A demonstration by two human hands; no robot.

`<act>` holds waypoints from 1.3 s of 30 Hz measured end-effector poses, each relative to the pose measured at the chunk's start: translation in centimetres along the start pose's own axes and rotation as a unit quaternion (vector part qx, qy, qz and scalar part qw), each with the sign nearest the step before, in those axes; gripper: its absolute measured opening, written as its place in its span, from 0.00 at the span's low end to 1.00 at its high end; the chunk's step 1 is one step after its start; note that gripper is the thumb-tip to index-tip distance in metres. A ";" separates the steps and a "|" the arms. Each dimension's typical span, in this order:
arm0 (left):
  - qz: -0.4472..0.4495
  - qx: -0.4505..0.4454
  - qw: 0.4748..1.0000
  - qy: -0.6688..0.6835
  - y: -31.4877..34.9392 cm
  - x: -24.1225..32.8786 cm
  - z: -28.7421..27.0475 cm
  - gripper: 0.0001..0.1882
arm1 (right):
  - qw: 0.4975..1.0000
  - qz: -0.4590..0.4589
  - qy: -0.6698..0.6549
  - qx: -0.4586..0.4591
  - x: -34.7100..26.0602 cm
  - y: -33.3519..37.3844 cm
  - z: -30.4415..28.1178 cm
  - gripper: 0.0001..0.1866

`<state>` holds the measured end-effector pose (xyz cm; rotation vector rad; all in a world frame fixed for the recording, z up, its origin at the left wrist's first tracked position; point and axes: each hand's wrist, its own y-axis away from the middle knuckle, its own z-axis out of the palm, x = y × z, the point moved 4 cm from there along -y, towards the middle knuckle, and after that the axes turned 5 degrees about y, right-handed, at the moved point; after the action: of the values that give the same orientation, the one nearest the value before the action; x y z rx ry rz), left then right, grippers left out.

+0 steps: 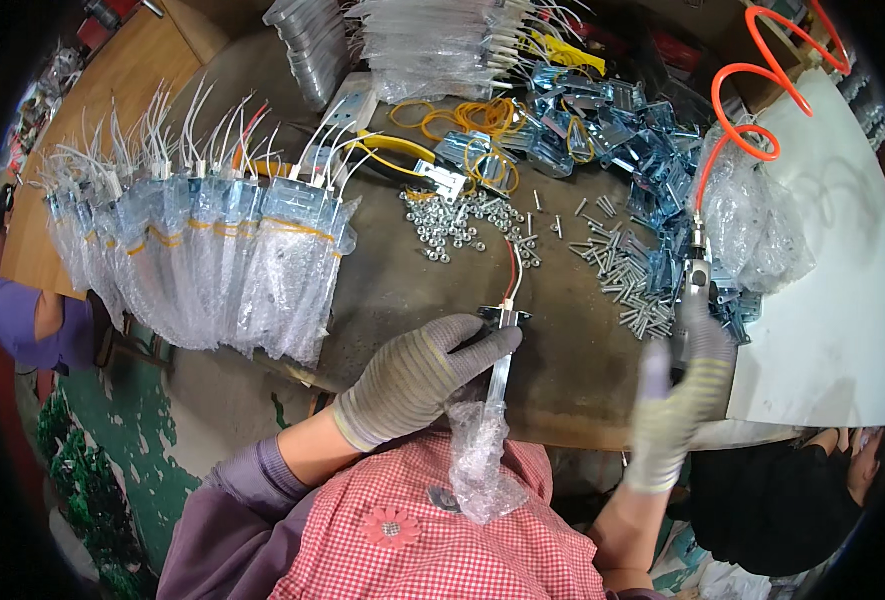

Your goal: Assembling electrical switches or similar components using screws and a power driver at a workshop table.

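Grey-gloved left hand (413, 375) gripping metal bar (500, 378), right hand (685, 400) upright

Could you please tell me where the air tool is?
In the head view, the air tool is at right, in the right hand, beside the loose screws, below the orange hose.

I see a thin grey-and-tan striped glove (368, 415) on the left hand (401, 382), its fingers (488, 351) a plainer grey. The right hand (681, 405) wears a paler glove, blurred to me, with yellowish bands. Below the near edge of the table (573, 400) I see a red-and-white checked apron (363, 570) with a pinkish-red flower (392, 527), and a purple left sleeve (228, 525) ending in a ribbed cuff (268, 470).
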<state>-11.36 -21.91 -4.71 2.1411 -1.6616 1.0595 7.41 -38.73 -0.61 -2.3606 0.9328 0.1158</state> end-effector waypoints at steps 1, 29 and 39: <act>0.009 0.002 1.000 0.001 -0.2 0.1 0.0 0.32 | 0.990 0.064 0.128 -0.016 2.0 -1.1 -0.4 0.32; 0.067 0.070 0.995 0.032 -1.1 0.7 -0.4 0.28 | 0.308 0.265 -0.912 0.052 -1.1 2.8 7.2 0.18; 0.078 0.072 0.994 0.029 -1.1 0.6 -0.3 0.27 | 0.316 0.269 -0.908 0.051 -1.3 3.0 7.8 0.20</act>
<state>-10.38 -21.84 -3.81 2.0702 -1.7993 1.3124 5.53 -35.37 -8.10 -0.3264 0.2066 2.1840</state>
